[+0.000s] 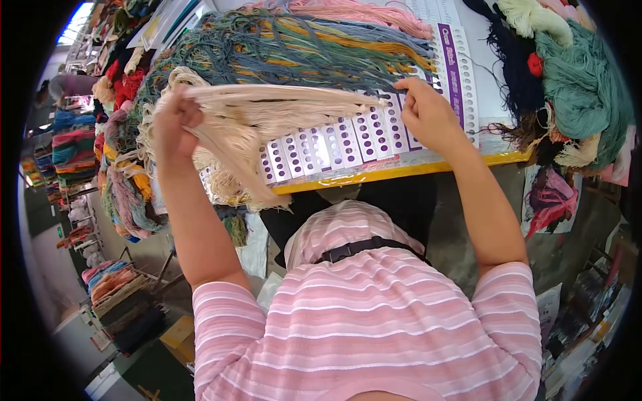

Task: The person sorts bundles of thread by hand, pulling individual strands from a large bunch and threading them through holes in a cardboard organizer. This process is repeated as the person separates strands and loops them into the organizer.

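My left hand [178, 125] is closed around a bundle of cream embroidery thread [267, 93]. From that hand the strands stretch right toward the punched thread cards [344, 142], and a loose tail hangs down past the table edge. My right hand [428, 115] is closed over the cards, its fingertips pinched near the ends of the blue-green threads. What lies between those fingertips is too small to make out. More cream thread [231, 123] lies beneath the stretched strands. Behind it, blue-green and mustard threads [294, 50] spread across the table, attached toward the right.
A white punched card with a purple "Cross Stitch" strip [455, 73] stands right of the threads. Teal yarn [572, 80] and dark navy yarn [518, 73] lie at the right. Yellow tape [361, 175] lines the table's near edge. Colored skeins [73, 150] fill racks at left.
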`<act>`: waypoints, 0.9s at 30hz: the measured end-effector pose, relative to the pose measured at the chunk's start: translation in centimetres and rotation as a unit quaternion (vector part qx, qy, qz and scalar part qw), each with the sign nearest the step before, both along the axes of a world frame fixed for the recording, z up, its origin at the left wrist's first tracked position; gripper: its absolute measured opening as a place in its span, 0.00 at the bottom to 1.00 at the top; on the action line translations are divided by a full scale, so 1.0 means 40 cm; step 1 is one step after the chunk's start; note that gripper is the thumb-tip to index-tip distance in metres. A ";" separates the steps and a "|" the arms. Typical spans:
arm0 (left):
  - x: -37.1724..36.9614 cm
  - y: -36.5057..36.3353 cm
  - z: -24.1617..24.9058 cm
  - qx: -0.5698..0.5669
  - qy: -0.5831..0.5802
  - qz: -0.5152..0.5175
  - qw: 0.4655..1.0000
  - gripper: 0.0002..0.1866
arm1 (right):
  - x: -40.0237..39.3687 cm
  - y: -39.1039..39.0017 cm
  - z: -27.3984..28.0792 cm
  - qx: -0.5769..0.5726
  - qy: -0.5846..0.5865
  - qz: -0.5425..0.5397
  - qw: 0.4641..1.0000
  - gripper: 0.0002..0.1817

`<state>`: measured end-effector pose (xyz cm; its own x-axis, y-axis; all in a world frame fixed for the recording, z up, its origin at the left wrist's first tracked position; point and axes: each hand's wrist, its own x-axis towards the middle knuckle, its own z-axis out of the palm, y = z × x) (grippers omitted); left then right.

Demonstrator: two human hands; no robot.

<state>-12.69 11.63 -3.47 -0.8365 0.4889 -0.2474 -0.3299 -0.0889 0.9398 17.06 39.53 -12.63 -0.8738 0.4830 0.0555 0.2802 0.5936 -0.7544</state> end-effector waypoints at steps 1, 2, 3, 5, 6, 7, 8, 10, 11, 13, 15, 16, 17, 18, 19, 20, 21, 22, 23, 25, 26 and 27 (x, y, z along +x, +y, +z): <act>-0.012 0.000 0.009 -0.001 0.032 0.050 0.998 0.09 | 0.000 -0.006 0.012 -0.024 -0.027 -0.004 0.999 0.19; -0.027 0.005 0.016 -0.001 0.065 0.103 0.993 0.10 | 0.000 -0.010 0.014 -0.040 -0.036 -0.013 0.998 0.18; -0.029 0.006 0.028 0.001 0.098 0.156 0.983 0.10 | -0.002 -0.010 0.016 -0.055 -0.044 -0.021 0.997 0.18; -0.002 0.012 0.025 -0.002 0.093 0.128 0.987 0.10 | -0.007 -0.020 0.014 -0.061 -0.030 -0.051 0.996 0.14; 0.027 0.026 0.020 -0.005 0.089 0.114 0.989 0.11 | -0.006 -0.030 0.018 -0.065 -0.007 -0.067 0.996 0.13; 0.072 0.034 0.018 0.032 0.019 0.065 0.997 0.12 | -0.005 -0.043 0.022 -0.069 0.017 -0.080 0.994 0.12; 0.091 0.030 -0.005 0.026 -0.051 -0.020 0.998 0.15 | -0.006 -0.059 0.024 -0.075 0.039 -0.092 0.992 0.11; 0.240 0.078 0.011 0.103 -0.186 -0.131 0.968 0.20 | -0.017 -0.126 0.038 -0.190 0.113 -0.072 0.973 0.08; 0.285 0.097 0.005 0.119 -0.210 -0.200 0.950 0.21 | -0.029 -0.174 0.075 -0.248 0.142 -0.051 0.957 0.08; 0.376 0.126 0.029 0.082 -0.185 -0.209 0.957 0.23 | -0.054 -0.245 0.123 -0.316 0.180 0.003 0.932 0.08; 0.400 0.124 0.038 0.133 -0.208 -0.280 0.928 0.24 | -0.068 -0.287 0.151 -0.335 0.200 0.064 0.919 0.07; 0.406 0.120 0.042 0.159 -0.218 -0.317 0.909 0.24 | -0.065 -0.295 0.165 -0.387 0.180 0.063 0.902 0.07; 0.410 0.114 0.044 0.164 -0.230 -0.314 0.907 0.25 | -0.062 -0.301 0.179 -0.439 0.159 0.062 0.882 0.07; 0.406 0.105 0.046 0.169 -0.240 -0.309 0.905 0.25 | -0.061 -0.307 0.186 -0.488 0.137 0.060 0.860 0.07; 0.399 0.097 0.047 0.175 -0.249 -0.304 0.903 0.26 | -0.059 -0.306 0.184 -0.503 0.145 0.068 0.849 0.08; 0.393 0.088 0.048 0.182 -0.258 -0.299 0.900 0.26 | -0.061 -0.312 0.193 -0.513 0.156 0.073 0.841 0.08; 0.389 0.078 0.050 0.179 -0.244 -0.295 0.906 0.27 | -0.062 -0.318 0.208 -0.523 0.168 0.076 0.832 0.08; 0.385 0.069 0.051 0.177 -0.231 -0.291 0.912 0.27 | -0.062 -0.322 0.218 -0.533 0.180 0.079 0.823 0.09; 0.383 0.060 0.051 0.174 -0.218 -0.287 0.917 0.27 | -0.060 -0.326 0.222 -0.529 0.171 0.086 0.826 0.09; 0.380 0.037 0.054 0.145 -0.185 -0.279 0.931 0.26 | -0.055 -0.329 0.225 -0.522 0.153 0.101 0.833 0.10; 0.379 0.028 0.055 0.130 -0.168 -0.274 0.938 0.26 | -0.054 -0.330 0.225 -0.519 0.145 0.105 0.836 0.10; 0.378 0.019 0.056 0.119 -0.145 -0.271 0.944 0.25 | -0.053 -0.331 0.226 -0.517 0.136 0.110 0.838 0.10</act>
